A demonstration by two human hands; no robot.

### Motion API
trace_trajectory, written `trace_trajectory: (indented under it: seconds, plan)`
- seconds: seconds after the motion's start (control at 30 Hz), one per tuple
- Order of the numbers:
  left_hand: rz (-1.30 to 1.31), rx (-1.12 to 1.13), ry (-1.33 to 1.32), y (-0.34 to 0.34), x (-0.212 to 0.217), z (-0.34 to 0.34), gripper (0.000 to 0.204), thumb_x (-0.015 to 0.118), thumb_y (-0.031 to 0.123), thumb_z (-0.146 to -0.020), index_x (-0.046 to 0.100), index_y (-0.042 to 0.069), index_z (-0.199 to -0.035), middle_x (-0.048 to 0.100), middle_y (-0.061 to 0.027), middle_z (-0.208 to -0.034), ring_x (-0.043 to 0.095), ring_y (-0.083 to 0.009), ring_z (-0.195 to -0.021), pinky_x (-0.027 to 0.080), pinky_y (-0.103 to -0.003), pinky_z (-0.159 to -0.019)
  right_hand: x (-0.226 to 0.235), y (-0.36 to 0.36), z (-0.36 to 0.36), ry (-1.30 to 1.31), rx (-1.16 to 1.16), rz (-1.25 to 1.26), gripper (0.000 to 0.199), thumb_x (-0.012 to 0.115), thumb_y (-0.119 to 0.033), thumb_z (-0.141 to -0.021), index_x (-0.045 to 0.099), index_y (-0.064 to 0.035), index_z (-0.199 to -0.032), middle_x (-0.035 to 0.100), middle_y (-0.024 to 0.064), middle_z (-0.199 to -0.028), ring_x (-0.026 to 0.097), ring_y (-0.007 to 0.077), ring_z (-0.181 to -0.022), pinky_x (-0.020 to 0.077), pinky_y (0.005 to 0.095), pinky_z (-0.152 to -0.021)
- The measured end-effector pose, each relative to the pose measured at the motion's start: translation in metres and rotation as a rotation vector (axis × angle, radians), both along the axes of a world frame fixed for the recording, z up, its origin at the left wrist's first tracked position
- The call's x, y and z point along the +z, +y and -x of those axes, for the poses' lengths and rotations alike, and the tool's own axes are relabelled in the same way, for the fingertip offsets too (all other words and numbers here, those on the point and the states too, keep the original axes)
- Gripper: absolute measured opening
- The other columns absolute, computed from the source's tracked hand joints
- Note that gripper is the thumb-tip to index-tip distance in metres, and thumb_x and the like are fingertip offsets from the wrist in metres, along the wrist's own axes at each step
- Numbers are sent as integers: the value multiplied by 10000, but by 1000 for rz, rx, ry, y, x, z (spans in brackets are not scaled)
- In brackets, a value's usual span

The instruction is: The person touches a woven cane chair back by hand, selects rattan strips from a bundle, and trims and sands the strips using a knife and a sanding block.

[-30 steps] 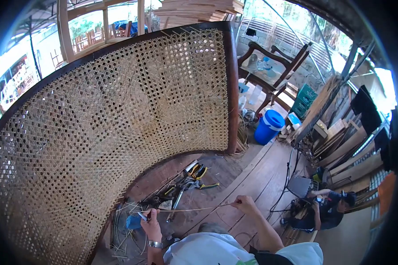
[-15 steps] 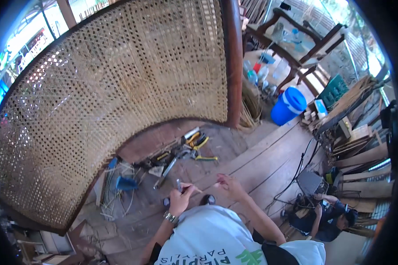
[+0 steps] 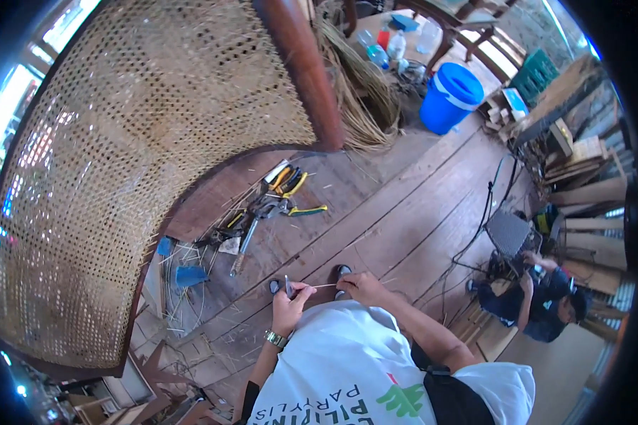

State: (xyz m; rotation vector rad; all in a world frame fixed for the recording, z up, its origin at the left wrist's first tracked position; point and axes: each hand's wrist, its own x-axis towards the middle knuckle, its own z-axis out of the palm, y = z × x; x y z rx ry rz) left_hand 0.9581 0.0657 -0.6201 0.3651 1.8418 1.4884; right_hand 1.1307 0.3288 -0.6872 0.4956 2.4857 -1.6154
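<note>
A thin, pale cane strip (image 3: 325, 285) stretches between my two hands in front of my shirt. My left hand (image 3: 287, 312), with a watch on its wrist, is closed on one end of it. A slim grey tool (image 3: 288, 285) of a kind I cannot make out also sticks up from that hand. My right hand (image 3: 362, 290) pinches the strip's other end. Beyond my hands on the left stands a large curved woven cane panel (image 3: 142, 134) in a dark wooden frame (image 3: 305, 71); neither hand touches it.
Pliers with yellow handles (image 3: 290, 183) and other hand tools lie on the plank floor (image 3: 376, 234). Near them are a blue piece (image 3: 191, 275) and cane scraps. A coil of cane (image 3: 365, 106) and a blue cooler (image 3: 451, 98) stand farther off. Another person (image 3: 546, 304) sits at right.
My right hand has closed on the strip's free end, where before it was apart from the left. The view has shifted, so the panel and cooler appear higher and farther left.
</note>
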Motion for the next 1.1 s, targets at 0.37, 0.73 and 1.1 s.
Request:
trace_trajectory:
  seconds: [0.37, 0.73, 1.1]
  plan:
    - [66, 88, -39, 44, 37, -19, 234, 918, 207, -1220, 907, -26, -1246, 951, -74, -1139, 810, -105, -977, 644, -327, -855, -21, 26, -15, 42, -8, 59, 183, 823, -133, -1178, 913, -35, -1303, 907, 208, -1198, 878, 426, -1095, 703, 542, -1001]
    - [37, 31, 92, 29, 14, -19, 231, 907, 179, -1224, 901, -50, -1255, 934, -81, -1144, 837, -139, -1028, 658, -342, -919, 3, 18, -23, 87, -72, 162, 206, 893, -111, -1123, 922, -28, -1309, 900, 172, -1216, 862, 368, -1206, 689, 488, -1062]
    - [125, 27, 64, 34, -2, -56, 256, 910, 196, -1227, 881, -54, -1273, 944, -99, -1178, 860, -156, -1104, 666, -346, -997, -6, 25, -68, 85, -38, 144, 153, 903, -118, -1141, 913, -21, -1258, 875, 139, -1225, 834, 316, -1200, 672, 466, -1065]
